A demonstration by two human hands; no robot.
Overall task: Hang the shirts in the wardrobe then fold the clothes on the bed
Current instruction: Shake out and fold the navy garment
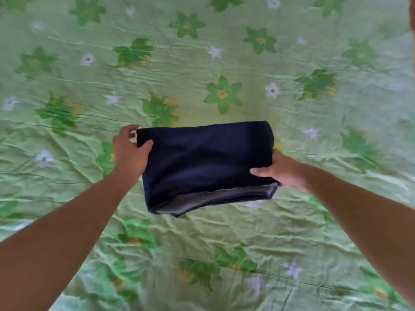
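Note:
A dark navy garment (206,162), folded into a thick rectangle, is held just above the bed in the middle of the view. Its layered edges with a grey lining show along the near side. My left hand (129,153) grips the garment's far left corner, thumb on top. My right hand (284,170) clamps the right edge, thumb across the upper face and fingers underneath. Both forearms reach in from the bottom corners.
The bed is covered by a wrinkled light green sheet (224,63) printed with green and white flowers, filling the whole view. No other clothes or the wardrobe are visible. A strip of something brownish shows at the top right edge.

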